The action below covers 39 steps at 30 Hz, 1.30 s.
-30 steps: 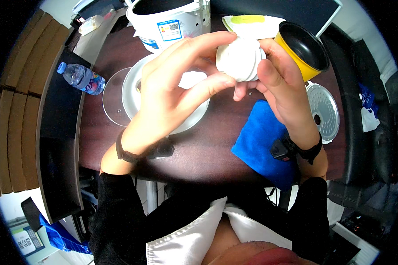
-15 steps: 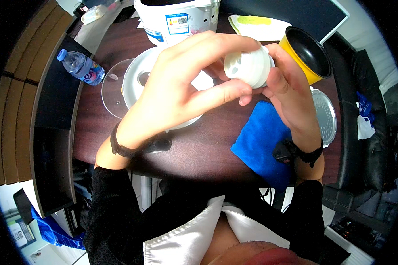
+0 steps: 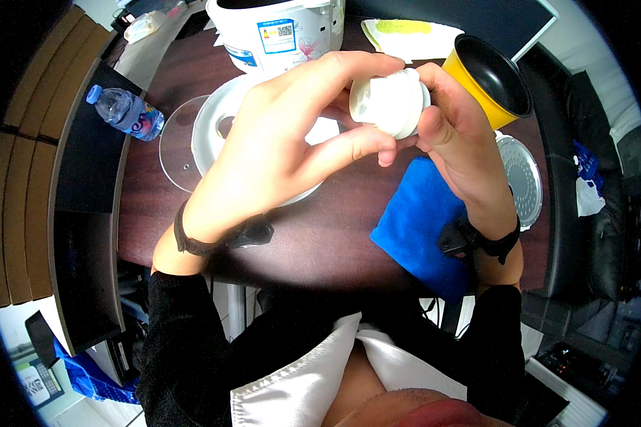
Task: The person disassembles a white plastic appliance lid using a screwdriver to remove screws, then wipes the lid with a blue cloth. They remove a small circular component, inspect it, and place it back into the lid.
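Above the table I hold a small white round plastic cap (image 3: 386, 105), stepped, with a ridged flange on its right side. My left hand (image 3: 285, 135) curves around the cap, its forefinger along the top and its thumb at the lower edge. From the right, my right hand (image 3: 463, 132) pinches the flange between thumb and fingers. The cap's hollow-looking face is turned left; some fingertips behind it are hidden. Below my left hand lies a white round lid (image 3: 205, 135), partly covered by the hand and wrist. Under my right wrist is a folded blue cloth (image 3: 413, 220).
A white rice cooker body (image 3: 313, 43) stands at the back. To its right are a white-and-green cloth (image 3: 413, 43) and a yellow pot with black inside (image 3: 477, 89). A perforated metal plate (image 3: 523, 181) lies right, a clear disc (image 3: 174, 153) and water bottle (image 3: 128, 114) left.
The cap and both hands sit slightly farther left in the picture, and the cap is turned a little. The whole view has shifted slightly. Both hands keep their hold.
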{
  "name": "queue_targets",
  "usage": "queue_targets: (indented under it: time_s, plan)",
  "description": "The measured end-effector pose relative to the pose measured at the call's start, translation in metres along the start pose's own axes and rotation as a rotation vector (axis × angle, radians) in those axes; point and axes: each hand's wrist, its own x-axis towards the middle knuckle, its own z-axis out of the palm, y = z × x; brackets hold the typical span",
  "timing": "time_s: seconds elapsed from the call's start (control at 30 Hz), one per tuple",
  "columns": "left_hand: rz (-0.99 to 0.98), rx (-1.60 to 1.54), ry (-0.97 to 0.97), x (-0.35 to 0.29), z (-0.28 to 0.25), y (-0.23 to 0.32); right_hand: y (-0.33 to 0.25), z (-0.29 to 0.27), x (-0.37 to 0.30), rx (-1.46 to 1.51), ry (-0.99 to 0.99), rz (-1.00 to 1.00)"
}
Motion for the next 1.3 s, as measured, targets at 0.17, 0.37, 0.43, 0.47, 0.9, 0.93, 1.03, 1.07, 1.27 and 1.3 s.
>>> queue_targets:
  time_s: [0.17, 0.37, 0.43, 0.47, 0.9, 0.93, 1.03, 1.07, 1.27, 1.3]
  plan:
    - [-0.063, -0.080, -0.042, 0.001, 0.003, -0.003, 0.000, -0.004, 0.002, -0.193, 0.024, -0.026]
    - [-0.102, -0.316, 0.024, 0.004, 0.000, -0.005, -0.002, 0.001, 0.001, -0.540, 0.132, -0.318]
    - [-0.068, -0.213, 0.002, 0.005, -0.006, -0.004, -0.001, 0.000, 0.001, -0.570, 0.146, -0.399]
    - [-0.050, -0.164, -0.008, 0.005, -0.009, -0.003, 0.000, 0.000, 0.000, -0.586, 0.153, -0.439]
    - [-0.008, -0.052, 0.048, 0.003, -0.006, 0.000, -0.008, -0.007, -0.001, -0.973, 0.089, -0.656]
    - [-0.042, -0.089, 0.051, 0.002, -0.005, 0.000, -0.008, -0.007, 0.000, -0.966, 0.096, -0.640]
    - [-0.136, -0.142, 0.021, 0.000, -0.006, 0.000, -0.002, -0.003, 0.001, -0.897, 0.107, -0.560]
    - [-0.162, -0.117, -0.011, -0.003, -0.009, 0.001, 0.001, -0.001, 0.000, -0.860, 0.100, -0.526]
    - [-0.286, -0.207, 0.061, -0.034, -0.060, -0.022, 0.001, 0.009, -0.001, -0.956, 0.029, -0.355]
    - [-0.291, -0.202, 0.114, -0.043, -0.072, -0.030, 0.001, 0.007, 0.000, -0.972, 0.049, -0.335]
